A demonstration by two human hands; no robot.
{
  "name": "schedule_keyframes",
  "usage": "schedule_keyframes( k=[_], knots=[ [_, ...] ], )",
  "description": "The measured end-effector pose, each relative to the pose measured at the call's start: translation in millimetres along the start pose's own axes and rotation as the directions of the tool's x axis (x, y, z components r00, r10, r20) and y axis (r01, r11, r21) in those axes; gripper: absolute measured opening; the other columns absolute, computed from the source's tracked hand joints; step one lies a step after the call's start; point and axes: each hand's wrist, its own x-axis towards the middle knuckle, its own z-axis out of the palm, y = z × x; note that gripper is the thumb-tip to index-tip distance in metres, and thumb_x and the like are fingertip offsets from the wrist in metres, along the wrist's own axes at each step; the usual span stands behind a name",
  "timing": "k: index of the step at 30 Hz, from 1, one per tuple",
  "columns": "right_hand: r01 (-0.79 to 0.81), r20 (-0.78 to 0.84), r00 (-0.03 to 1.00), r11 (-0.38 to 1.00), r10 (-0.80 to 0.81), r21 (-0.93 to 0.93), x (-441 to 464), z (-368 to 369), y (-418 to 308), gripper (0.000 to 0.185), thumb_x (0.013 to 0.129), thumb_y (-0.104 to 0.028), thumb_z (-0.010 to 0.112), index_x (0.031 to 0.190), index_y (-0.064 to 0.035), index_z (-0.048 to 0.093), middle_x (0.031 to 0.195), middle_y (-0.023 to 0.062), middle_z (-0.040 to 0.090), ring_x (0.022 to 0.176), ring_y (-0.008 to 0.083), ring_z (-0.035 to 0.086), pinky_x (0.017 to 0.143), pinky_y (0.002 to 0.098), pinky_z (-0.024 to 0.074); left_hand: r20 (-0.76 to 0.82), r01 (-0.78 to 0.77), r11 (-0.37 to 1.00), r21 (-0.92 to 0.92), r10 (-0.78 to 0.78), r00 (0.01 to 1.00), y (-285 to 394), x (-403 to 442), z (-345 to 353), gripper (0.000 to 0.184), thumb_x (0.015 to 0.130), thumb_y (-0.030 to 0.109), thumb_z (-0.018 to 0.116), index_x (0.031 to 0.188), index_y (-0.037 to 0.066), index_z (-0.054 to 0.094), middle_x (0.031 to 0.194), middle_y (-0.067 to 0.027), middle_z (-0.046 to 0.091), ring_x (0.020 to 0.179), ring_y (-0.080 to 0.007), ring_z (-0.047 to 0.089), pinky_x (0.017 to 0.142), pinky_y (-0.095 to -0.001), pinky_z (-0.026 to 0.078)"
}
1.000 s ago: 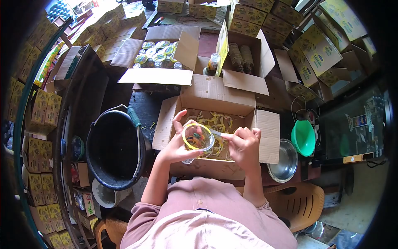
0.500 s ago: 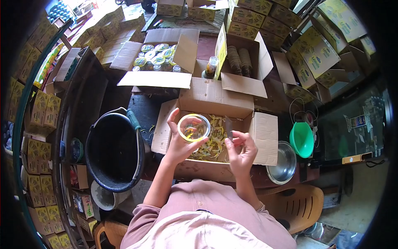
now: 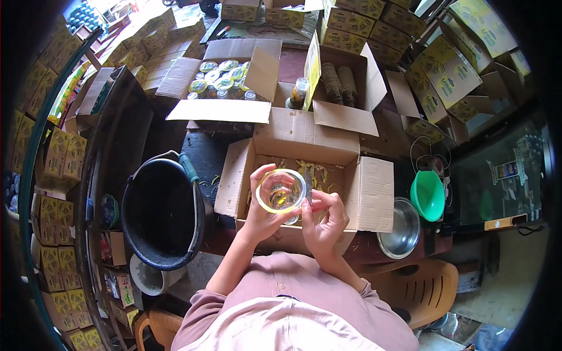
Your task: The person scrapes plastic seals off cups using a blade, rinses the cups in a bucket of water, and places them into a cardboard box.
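Note:
My left hand (image 3: 260, 213) is wrapped round a clear plastic cup (image 3: 281, 191) with a yellow rim, its round end tilted up towards me. My right hand (image 3: 325, 221) pinches a thin dark blade (image 3: 308, 185) against the right side of that rim. Both hands are above an open cardboard box (image 3: 307, 134), where yellow strips (image 3: 316, 169) lie on the bottom. Part of another clear round piece shows below the cup, too hidden to name.
A black bucket (image 3: 161, 216) stands left of the box. To the right are a metal bowl (image 3: 399, 229) and a green basin (image 3: 428, 196). Behind are a carton of lidded cups (image 3: 219, 111), a jar (image 3: 300, 92) and a carton with stacked cups (image 3: 345, 121).
The cup has moved slightly right and tilted. My right hand has come left, bringing the blade from beside the cup to its rim.

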Motion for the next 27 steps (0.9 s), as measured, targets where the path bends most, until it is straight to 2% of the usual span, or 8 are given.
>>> schedule_keyframes(
  k=[9, 16, 18, 21, 22, 27],
  knots=[
    [0.000, -0.018, 1.000, 1.000, 0.001, 0.012, 2.3, -2.9, -0.4, 0.019, 0.070, 0.003, 0.063, 0.088, -0.0017, 0.059, 0.069, 0.0078, 0.057, 0.056, 0.0151, 0.058, 0.052, 0.0254, 0.0446, 0.103, 0.006, 0.999, 0.044, -0.011, 0.995, 0.8, 0.4, -4.2, 0.082, 0.063, 0.008, 0.079, 0.125, 0.009, 0.026, 0.107, -0.0086, 0.049, 0.100, -0.0167, 0.050, 0.085, -0.0303, 0.044],
    [0.063, 0.010, 0.998, 0.997, -0.063, -0.038, 11.1, -7.5, -1.0, 0.021, 0.069, 0.005, 0.061, 0.090, -0.0019, 0.061, 0.070, 0.0076, 0.057, 0.059, 0.0144, 0.059, 0.052, 0.0238, 0.0460, 0.208, 0.014, 0.998, 0.057, -0.026, 0.978, 2.0, -1.6, -4.6, 0.084, 0.061, 0.008, 0.079, 0.125, 0.007, 0.025, 0.108, -0.0093, 0.050, 0.100, -0.0173, 0.051, 0.087, -0.0315, 0.043],
    [0.035, 0.030, 0.999, 0.999, -0.034, -0.027, 13.2, -8.8, 5.4, 0.021, 0.069, 0.004, 0.062, 0.089, -0.0023, 0.061, 0.070, 0.0075, 0.057, 0.058, 0.0140, 0.059, 0.052, 0.0236, 0.0459, 0.243, 0.002, 0.997, 0.076, -0.020, 0.970, 4.0, -1.3, -5.5, 0.084, 0.062, 0.008, 0.078, 0.127, 0.007, 0.024, 0.108, -0.0096, 0.050, 0.100, -0.0171, 0.051, 0.086, -0.0311, 0.043],
    [-0.023, -0.001, 1.000, 0.999, 0.023, -0.031, 16.7, -8.5, 5.4, 0.019, 0.070, 0.004, 0.062, 0.088, -0.0028, 0.061, 0.069, 0.0073, 0.057, 0.057, 0.0135, 0.059, 0.052, 0.0236, 0.0458, 0.190, 0.111, 0.986, -0.127, -0.086, 0.978, -4.3, -1.3, -5.1, 0.085, 0.064, 0.007, 0.076, 0.129, 0.007, 0.021, 0.108, -0.0099, 0.049, 0.100, -0.0170, 0.051, 0.085, -0.0305, 0.044],
    [-0.046, -0.021, 0.999, 0.998, 0.046, -0.036, 17.5, -8.5, 4.8, 0.019, 0.070, 0.004, 0.063, 0.087, -0.0029, 0.061, 0.069, 0.0073, 0.057, 0.056, 0.0134, 0.059, 0.052, 0.0237, 0.0457, 0.181, 0.105, 0.979, -0.175, -0.073, 0.981, -8.6, -1.0, -6.2, 0.084, 0.067, 0.007, 0.074, 0.130, 0.007, 0.019, 0.108, -0.0100, 0.048, 0.101, -0.0167, 0.049, 0.084, -0.0305, 0.043],
    [-0.020, -0.016, 1.000, 0.997, 0.018, -0.081, 16.9, -9.8, 4.7, 0.019, 0.070, 0.003, 0.064, 0.088, -0.0032, 0.061, 0.068, 0.0070, 0.056, 0.056, 0.0134, 0.059, 0.051, 0.0241, 0.0456, 0.061, 0.167, 0.949, -0.267, -0.157, 0.986, -14.7, -1.4, -10.8, 0.077, 0.071, 0.011, 0.071, 0.130, 0.006, 0.021, 0.109, -0.0086, 0.048, 0.103, -0.0157, 0.047, 0.085, -0.0315, 0.043]
  ],
)
